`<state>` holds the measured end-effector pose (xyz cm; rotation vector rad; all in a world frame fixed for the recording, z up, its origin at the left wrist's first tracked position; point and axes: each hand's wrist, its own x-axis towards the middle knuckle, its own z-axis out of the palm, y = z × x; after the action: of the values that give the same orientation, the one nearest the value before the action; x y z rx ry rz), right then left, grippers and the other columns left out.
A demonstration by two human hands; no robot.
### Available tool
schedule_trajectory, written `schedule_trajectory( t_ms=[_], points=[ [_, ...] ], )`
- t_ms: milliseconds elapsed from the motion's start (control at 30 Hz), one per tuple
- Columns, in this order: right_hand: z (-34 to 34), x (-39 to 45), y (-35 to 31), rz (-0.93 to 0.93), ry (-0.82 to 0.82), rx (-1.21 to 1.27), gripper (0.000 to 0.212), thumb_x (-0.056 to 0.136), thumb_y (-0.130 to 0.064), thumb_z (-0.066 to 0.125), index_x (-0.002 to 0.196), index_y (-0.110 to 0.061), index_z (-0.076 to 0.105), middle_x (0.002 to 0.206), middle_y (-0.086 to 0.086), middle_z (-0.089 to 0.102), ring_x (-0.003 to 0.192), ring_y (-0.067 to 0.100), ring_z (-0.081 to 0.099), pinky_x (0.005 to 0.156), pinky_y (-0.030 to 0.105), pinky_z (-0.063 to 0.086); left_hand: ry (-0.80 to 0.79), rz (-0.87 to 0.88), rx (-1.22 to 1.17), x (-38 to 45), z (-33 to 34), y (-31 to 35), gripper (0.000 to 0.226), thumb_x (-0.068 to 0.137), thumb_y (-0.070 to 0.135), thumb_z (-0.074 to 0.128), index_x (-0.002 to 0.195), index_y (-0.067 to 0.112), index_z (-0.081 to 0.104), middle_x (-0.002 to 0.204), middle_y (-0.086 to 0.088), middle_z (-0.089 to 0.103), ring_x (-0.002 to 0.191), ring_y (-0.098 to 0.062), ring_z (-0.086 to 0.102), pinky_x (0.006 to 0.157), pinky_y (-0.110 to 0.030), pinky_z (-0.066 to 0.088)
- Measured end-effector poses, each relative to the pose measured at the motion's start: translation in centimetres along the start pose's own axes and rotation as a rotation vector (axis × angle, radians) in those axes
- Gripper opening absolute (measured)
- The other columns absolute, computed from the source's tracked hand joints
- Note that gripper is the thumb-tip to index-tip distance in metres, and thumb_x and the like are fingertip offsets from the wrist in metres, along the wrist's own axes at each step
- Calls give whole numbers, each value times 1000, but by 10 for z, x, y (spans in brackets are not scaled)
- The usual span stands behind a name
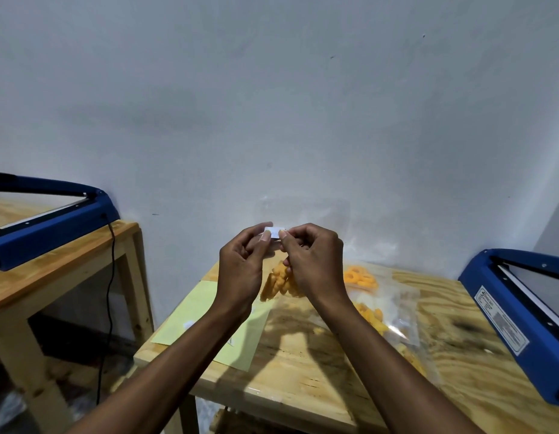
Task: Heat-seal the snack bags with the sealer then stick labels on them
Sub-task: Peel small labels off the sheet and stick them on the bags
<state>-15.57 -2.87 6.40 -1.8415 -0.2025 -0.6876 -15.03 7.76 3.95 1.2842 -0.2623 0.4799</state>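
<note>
head view: clear bags [386,311] hold orange snacks [359,278]; hands pinch label [274,231]

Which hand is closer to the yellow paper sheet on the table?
Left. The left hand is raised just above the yellow paper sheet's far edge, pinching the small white label. The right hand pinches it too, farther right, over the snack bags.
</note>
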Motion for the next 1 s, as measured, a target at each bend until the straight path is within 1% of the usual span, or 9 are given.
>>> schedule_trajectory(
  t_ms=[133,233,333,433,500,667,767,833,1000],
  points=[
    [-2,2,1,28,27,-108,21,85,-29,70,76,-11,68,64,-2,66,59,12,65,61,28,55,31,-25,-27,1,-2,-1,16,94,11,56,97,21,68,85,4,76,86,-14,72,72,-20,55],
    [-5,3,3,28,21,-201,23,83,-34,72,84,-11,69,71,-5,65,67,8,63,62,24,52,14,-58,-41,2,-4,0,16,95,9,54,98,17,67,85,4,77,85,-14,73,71,-19,55],
    [-7,4,6,13,45,-258,28,82,-31,72,102,-13,63,100,1,61,94,16,59,78,29,51,9,-67,-45,3,-4,1,15,95,8,54,102,10,67,89,-2,77,88,-18,73,74,-22,54],
    [-15,9,8,52,95,-269,58,79,-35,73,129,-21,46,132,1,45,122,18,42,100,32,36,2,-60,-24,3,-4,3,14,93,10,57,103,7,66,90,-4,77,88,-20,73,80,-26,53],
    [-21,13,6,148,68,-143,76,79,-38,74,141,-24,32,140,0,40,127,18,40,104,35,36,-6,-67,-21,3,-4,5,12,89,10,62,100,8,66,88,-4,77,86,-19,74,79,-25,53],
    [-32,18,8,210,59,130,74,80,-22,77,140,-21,34,98,-5,60,87,6,60,65,16,45,6,-95,-5,5,-3,7,23,74,4,77,94,7,66,71,-3,75,71,-17,73,64,-17,53],
    [-34,17,11,161,67,149,66,79,-18,77,135,-21,41,92,-6,61,81,2,60,63,15,45,15,-98,40,7,-1,7,31,68,5,82,94,1,65,66,0,68,61,-13,70,62,-13,50],
    [-35,17,11,140,74,161,63,79,-16,77,132,-20,44,92,-3,63,83,4,61,64,15,45,23,-103,40,8,-1,7,34,67,7,83,95,0,65,69,-10,69,61,-14,70,63,-13,50],
    [-42,21,11,127,86,217,54,78,-13,78,122,-21,48,90,7,68,85,14,65,70,17,47,-3,-96,-21,11,-2,9,18,79,12,74,95,7,66,77,-15,75,77,-26,74,77,-33,51]
  ],
)
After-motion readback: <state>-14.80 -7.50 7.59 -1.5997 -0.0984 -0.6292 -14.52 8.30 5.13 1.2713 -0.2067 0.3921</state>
